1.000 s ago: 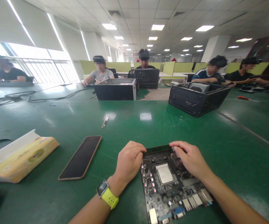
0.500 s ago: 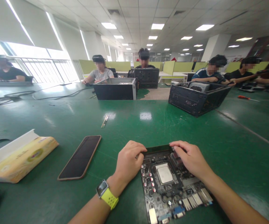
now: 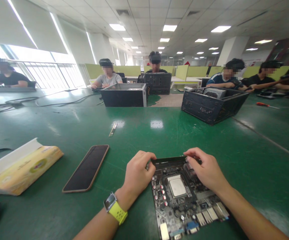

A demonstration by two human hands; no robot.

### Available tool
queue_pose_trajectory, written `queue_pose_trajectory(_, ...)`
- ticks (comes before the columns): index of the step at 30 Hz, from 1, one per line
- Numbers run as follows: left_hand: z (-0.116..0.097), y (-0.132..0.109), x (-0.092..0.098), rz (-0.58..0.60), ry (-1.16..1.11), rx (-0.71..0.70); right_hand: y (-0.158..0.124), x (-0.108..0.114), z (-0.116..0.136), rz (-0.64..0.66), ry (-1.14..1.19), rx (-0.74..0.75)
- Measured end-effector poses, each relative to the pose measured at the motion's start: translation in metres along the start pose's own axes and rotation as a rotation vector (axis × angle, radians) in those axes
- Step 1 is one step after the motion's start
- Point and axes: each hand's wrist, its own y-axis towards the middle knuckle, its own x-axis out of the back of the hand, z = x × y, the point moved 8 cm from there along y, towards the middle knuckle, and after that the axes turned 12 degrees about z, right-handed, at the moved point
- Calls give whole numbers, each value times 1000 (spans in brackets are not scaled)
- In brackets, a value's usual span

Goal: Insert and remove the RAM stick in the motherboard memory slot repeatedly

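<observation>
A motherboard lies flat on the green table before me, its port side toward me and a silver processor in its socket. Along its far edge a dark RAM stick stands on edge at the memory slots; I cannot tell how deep it sits. My left hand, with a lime-strapped watch on the wrist, is closed with thumb and forefinger at the stick's left end. At the right end my right hand pinches with thumb and fingertips. The fingers partly hide both ends.
Left of my hands lie a phone and a yellow tissue pack. Farther off is a second RAM stick. Open computer cases stand across the table, with several people behind. A red screwdriver lies far right; cables run at left.
My right hand's fingers have lifted and curled slightly at the right end of the RAM stick. My left fingertips have shifted slightly. The motherboard stays in place.
</observation>
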Motion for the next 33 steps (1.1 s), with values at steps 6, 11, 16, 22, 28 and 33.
queue_pose_trajectory(6, 7, 1, 1, -16, -68, 60, 2, -2, 6, 18, -132, 87)
queue_pose_trajectory(11, 9, 3, 5, -24, -76, 77, 3, -3, 9, 44, -173, 104)
queue_pose_trajectory(16, 8, 3, 2, 11, -73, 67, 3, -5, 9, 62, -183, 100)
queue_pose_trajectory(22, 11, 4, 3, 6, -115, 89, 5, -9, 1, 58, -192, 85)
queue_pose_trajectory(28, 13, 5, 0, 35, -127, 110, 6, -12, -5, 86, -177, 78)
queue_pose_trajectory(33, 13, 5, -2, 48, -125, 114, 4, -5, 4, 52, -136, 103)
